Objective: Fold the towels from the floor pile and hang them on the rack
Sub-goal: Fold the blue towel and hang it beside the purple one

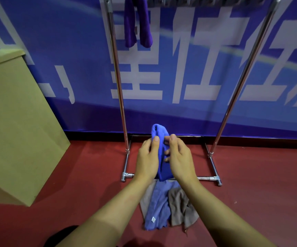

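Judging from left to right, the task looks early to midway: one dark purple folded towel [137, 24] already hangs over the top bar of the chrome tube rack [119, 90], while a bright blue terry towel [163, 166] is up in both hands, and a floor pile of lilac, beige and brown-grey towels [167, 207] waits below the wrists. The left hand [148, 157] pinches the blue towel's left side with its thumb on top; the right hand [178, 155] curls round the right side, so each grip is holding cloth. The towel stands bunched between the palms, in front of the rack's base, not yet neatly folded.
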